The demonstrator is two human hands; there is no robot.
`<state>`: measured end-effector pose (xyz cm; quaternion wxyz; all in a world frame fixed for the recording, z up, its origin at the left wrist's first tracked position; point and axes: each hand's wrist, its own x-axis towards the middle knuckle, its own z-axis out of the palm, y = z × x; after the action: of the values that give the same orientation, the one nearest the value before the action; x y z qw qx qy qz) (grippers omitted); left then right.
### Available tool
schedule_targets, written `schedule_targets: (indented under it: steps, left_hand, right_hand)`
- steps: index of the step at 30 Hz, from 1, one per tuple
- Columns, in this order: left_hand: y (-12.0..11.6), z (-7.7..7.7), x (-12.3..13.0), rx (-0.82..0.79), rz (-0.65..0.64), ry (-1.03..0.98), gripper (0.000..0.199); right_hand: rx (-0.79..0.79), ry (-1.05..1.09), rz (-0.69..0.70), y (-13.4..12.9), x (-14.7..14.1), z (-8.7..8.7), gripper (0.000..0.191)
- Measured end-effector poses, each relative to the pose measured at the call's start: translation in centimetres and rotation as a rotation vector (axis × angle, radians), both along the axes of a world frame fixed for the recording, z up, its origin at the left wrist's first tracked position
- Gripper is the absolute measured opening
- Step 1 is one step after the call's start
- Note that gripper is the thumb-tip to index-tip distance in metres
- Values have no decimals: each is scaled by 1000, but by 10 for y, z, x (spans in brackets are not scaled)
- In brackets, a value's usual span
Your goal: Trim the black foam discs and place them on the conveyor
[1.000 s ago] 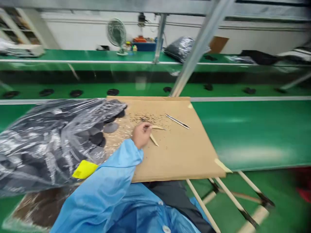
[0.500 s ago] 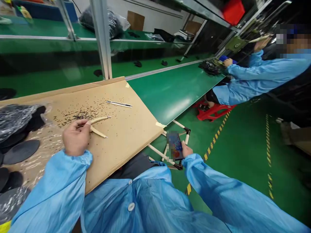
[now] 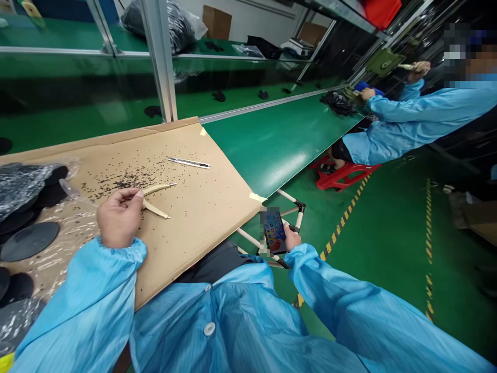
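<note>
My left hand (image 3: 119,216) is closed round the joined end of pale yellow tweezers (image 3: 156,187), whose two tips point right, spread apart. It rests over the brown cardboard sheet (image 3: 194,207). Many tiny black pieces (image 3: 130,181) lie scattered just beyond it. A slim silver tool (image 3: 189,163) lies flat on the cardboard beyond the tweezers. My right hand (image 3: 292,238) grips a dark phone (image 3: 274,230) by its right side, past the cardboard's right edge. The phone's screen is lit and shows icons.
Black discs (image 3: 30,241) and plastic wrap lie at the left. A green work surface (image 3: 256,140) extends beyond the cardboard. A metal post (image 3: 159,62) stands behind it. At the right, a person in blue (image 3: 411,122) sits on a red stool (image 3: 341,177), one hand on a lever.
The phone and my right hand have shifted slightly left, with the screen turned more into view. My left hand still holds the tweezers. The person's raised hand has moved onto the lever's end.
</note>
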<state>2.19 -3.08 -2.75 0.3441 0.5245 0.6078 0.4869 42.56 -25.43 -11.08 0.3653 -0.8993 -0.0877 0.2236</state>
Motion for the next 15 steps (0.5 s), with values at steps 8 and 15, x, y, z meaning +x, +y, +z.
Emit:
schedule_targets:
  steps: [8,15]
  left_hand:
    - [1,-2,0,-1,3,-8,30]
    - [1,1,0,-1,0,7,30]
  right_hand:
    - [60,64,-8,1,4,-13,50]
    - [84,17,27,0,18,-34,53]
